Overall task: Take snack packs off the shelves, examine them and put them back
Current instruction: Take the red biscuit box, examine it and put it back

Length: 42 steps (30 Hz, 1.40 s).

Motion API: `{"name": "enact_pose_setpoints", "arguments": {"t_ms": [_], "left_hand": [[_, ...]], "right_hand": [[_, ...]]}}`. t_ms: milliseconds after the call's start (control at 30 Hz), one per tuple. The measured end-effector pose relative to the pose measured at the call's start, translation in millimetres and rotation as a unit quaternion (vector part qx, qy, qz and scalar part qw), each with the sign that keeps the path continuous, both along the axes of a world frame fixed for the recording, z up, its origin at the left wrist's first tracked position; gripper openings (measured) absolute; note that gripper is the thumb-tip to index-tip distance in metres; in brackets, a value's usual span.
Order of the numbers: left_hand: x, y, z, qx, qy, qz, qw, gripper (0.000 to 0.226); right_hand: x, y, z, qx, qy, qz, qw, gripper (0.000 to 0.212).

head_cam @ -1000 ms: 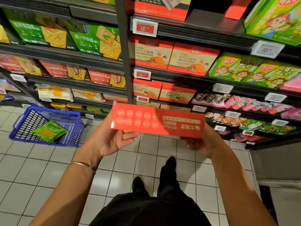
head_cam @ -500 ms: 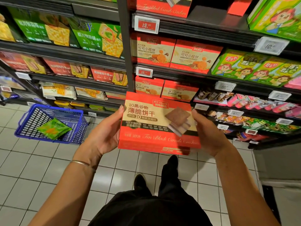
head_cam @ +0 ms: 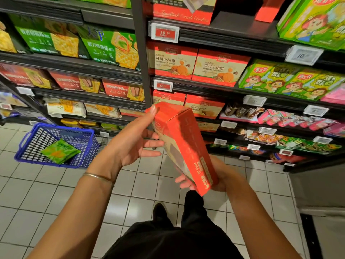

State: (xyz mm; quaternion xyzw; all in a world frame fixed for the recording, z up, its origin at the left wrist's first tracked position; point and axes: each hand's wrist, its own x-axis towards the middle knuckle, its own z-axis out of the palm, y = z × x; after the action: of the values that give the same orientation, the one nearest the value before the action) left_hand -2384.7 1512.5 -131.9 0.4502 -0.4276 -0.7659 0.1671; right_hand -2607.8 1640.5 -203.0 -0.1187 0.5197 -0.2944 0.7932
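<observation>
I hold a red and beige cracker box (head_cam: 186, 146) in front of the shelves, tilted steeply with its upper end to the left. My left hand (head_cam: 130, 144) holds that upper end, thumb on the top corner and fingers against the beige face. At the lower end, my right hand (head_cam: 223, 176) cups the box from beneath, its fingertips curling out under the edge. A box of the same kind (head_cam: 183, 10) stands on the top shelf, with a dark gap (head_cam: 235, 17) to its right.
Dark shelves (head_cam: 214, 37) packed with biscuit boxes and snack packs fill the view ahead. A blue basket (head_cam: 24, 156) sits on the tiled floor at left, holding a green pack (head_cam: 59, 151). My legs and shoes are below the box.
The box has been turned from front face up to a steep tilt with a red side showing. My right hand has dropped under its lower end; my left moved to the upper end.
</observation>
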Motion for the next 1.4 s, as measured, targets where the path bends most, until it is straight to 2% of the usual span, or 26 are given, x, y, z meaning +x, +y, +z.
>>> {"name": "enact_pose_setpoints", "arguments": {"t_ms": [67,133,233,333,367,467,500,667,800,900,1000,1100,1167,1267,1400], "left_hand": [[3,-1,-1,0.009,0.003,-0.001,1.000,0.068],[8,0,-4,0.022,0.031,-0.010,0.999,0.079],[20,2,-10,0.033,0.114,-0.029,0.992,0.091],[30,5,-17,0.024,0.151,-0.057,0.987,0.099],[31,7,-22,0.010,0.154,-0.064,0.986,0.095],[34,13,-30,-0.065,0.141,-0.076,0.985,0.059],[37,14,-34,-0.084,0.135,-0.088,0.983,0.058],[45,14,-47,-0.157,0.107,-0.170,0.967,0.072],[43,18,-57,-0.142,0.134,-0.143,0.970,0.072],[42,20,-62,-0.091,0.164,-0.068,0.980,0.063],[44,18,-66,-0.015,0.192,0.006,0.981,0.041],[41,15,-72,0.107,0.201,0.043,0.973,0.045],[36,17,-75,0.170,0.174,0.042,0.969,0.050],[24,23,-81,0.243,0.151,0.041,0.957,0.043],[13,33,-91,0.323,0.119,0.053,0.937,0.052]], "right_hand": [[1,0,2,-0.006,-0.004,0.000,1.000,0.047],[-1,-1,1,-0.037,0.045,-0.023,0.998,0.040],[-10,0,-6,-0.074,0.128,-0.068,0.987,0.043],[-22,-1,-5,-0.097,0.099,-0.127,0.982,0.040],[-26,-1,-4,-0.106,0.085,-0.144,0.980,0.040],[-36,-1,-5,-0.156,0.084,-0.167,0.970,0.037],[-39,0,-6,-0.179,0.088,-0.173,0.964,0.036],[-53,3,-4,-0.252,0.101,-0.221,0.937,0.067],[-55,4,3,-0.282,0.132,-0.200,0.929,0.080],[-54,4,13,-0.273,0.119,-0.213,0.931,0.066],[-51,7,21,-0.273,0.073,-0.238,0.929,0.051],[-44,6,31,-0.298,0.024,-0.213,0.930,0.052],[-38,2,39,-0.306,0.004,-0.188,0.933,0.057],[-32,-3,44,-0.276,0.010,-0.202,0.940,0.070],[-28,-13,52,-0.252,0.131,-0.158,0.946,0.101]]}}
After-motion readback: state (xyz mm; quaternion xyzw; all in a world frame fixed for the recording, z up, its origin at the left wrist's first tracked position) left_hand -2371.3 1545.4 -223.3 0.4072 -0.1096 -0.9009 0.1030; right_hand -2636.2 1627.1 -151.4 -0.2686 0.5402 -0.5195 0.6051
